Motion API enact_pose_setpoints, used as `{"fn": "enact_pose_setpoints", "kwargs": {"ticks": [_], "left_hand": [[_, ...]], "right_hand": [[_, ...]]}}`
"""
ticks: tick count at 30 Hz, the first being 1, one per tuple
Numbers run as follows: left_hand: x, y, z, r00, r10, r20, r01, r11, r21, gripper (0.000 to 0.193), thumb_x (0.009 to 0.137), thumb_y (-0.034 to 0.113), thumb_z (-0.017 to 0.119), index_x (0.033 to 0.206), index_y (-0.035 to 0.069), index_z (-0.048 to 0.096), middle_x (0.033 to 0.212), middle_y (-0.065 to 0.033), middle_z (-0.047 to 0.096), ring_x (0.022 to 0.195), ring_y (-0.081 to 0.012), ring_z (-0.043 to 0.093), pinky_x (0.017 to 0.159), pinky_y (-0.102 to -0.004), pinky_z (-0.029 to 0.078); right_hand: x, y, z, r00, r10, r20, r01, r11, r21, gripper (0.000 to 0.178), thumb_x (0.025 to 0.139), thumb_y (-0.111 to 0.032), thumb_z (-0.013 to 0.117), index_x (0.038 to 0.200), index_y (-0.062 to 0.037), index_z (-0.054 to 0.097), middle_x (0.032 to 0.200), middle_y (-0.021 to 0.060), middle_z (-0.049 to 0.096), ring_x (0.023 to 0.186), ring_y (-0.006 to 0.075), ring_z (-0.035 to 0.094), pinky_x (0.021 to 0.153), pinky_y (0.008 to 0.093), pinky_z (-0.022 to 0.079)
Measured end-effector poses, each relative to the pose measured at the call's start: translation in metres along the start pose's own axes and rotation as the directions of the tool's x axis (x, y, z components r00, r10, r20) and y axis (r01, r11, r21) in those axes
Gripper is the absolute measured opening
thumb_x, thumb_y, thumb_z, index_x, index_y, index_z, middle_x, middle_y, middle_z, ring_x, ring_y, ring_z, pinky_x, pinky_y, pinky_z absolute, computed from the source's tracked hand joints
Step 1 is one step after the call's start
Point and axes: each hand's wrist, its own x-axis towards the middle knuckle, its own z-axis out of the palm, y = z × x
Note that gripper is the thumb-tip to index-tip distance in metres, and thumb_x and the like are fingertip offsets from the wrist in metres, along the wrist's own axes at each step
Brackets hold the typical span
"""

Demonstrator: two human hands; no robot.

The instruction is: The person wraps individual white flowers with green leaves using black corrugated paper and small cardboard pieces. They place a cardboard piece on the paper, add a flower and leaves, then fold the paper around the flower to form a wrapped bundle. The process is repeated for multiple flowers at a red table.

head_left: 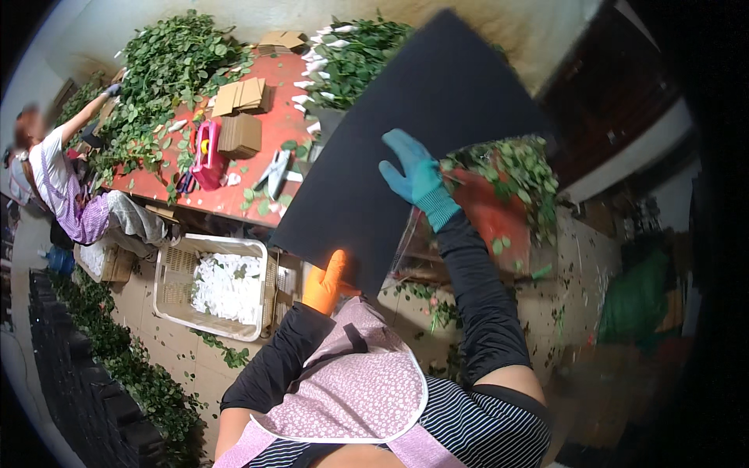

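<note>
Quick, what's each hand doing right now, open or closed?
Left hand: at the black sheet's near edge; can't tell whether closed.
Right hand: open, spread against the sheet.

No lettering or signs legible; dim edges perhaps unclear.

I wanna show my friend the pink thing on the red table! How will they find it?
Look at the red table, on the part left of the big black sheet. Beside a stack of brown cardboard is a pink tape dispenser. Its bright pink body with yellow inside sets it apart from the plain brown stack.
</note>
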Motion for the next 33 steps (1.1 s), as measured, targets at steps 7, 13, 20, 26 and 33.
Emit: {"fn": "enact_pose_setpoints", "kwargs": {"ticks": [7,13,20,26,33], "left_hand": [[0.091,0.064,0.034,0.976,-0.217,0.029,0.215,0.92,-0.327,0.056,0.099,0.045,0.049,0.126,-0.004,0.051,0.115,-0.0188,0.063,0.091,-0.0317,0.067,0.075,-0.0406,0.057],[0.123,0.075,0.013,0.875,-0.194,0.444,0.287,0.946,-0.152,0.046,0.099,0.031,0.054,0.129,-0.003,0.051,0.119,-0.0144,0.063,0.104,-0.0211,0.062,0.096,-0.034,0.047],[0.162,0.077,-0.157,0.988,-0.156,0.011,0.139,0.905,0.403,0.02,0.092,-0.003,0.052,0.108,-0.002,0.063,0.11,-0.0116,0.068,0.103,-0.0173,0.063,0.092,-0.0288,0.048],[0.293,0.091,-0.125,0.923,-0.059,0.379,-0.017,0.981,0.194,0.026,0.099,0.007,0.047,0.121,-0.003,0.058,0.131,-0.0111,0.058,0.121,-0.018,0.054,0.101,-0.0302,0.042],[0.341,0.031,-0.134,0.769,-0.126,0.627,-0.518,0.451,0.727,0.037,0.08,0.015,0.06,0.117,0.01,0.063,0.114,-0.0177,0.064,0.106,-0.0355,0.06,0.093,-0.041,0.047]], "right_hand": [[0.084,0.094,0.14,0.618,-0.063,0.783,-0.171,0.962,0.213,0.056,0.085,-0.041,0.062,0.13,-0.0074,0.055,0.131,0.0165,0.056,0.118,0.0334,0.055,0.1,0.039,0.044],[0.077,0.087,0.169,0.575,-0.152,0.804,0.081,0.988,0.129,0.074,0.079,-0.05,0.065,0.137,-0.0075,0.047,0.134,0.0197,0.049,0.115,0.0393,0.053,0.097,0.0458,0.044],[0.084,0.067,0.163,0.568,-0.08,0.819,0.065,0.996,0.052,0.081,0.076,-0.051,0.068,0.139,-0.0059,0.043,0.132,0.0204,0.044,0.117,0.0392,0.05,0.097,0.0483,0.043],[0.085,0.068,0.163,0.574,-0.095,0.813,0.1,0.994,0.046,0.08,0.076,-0.051,0.068,0.136,-0.0036,0.046,0.133,0.0207,0.044,0.115,0.039,0.05,0.096,0.0473,0.043],[0.067,0.087,0.14,0.704,-0.146,0.695,0.161,0.986,0.045,0.072,0.077,-0.044,0.068,0.136,-0.0084,0.048,0.135,0.0132,0.047,0.117,0.0328,0.05,0.097,0.0446,0.042]]}}
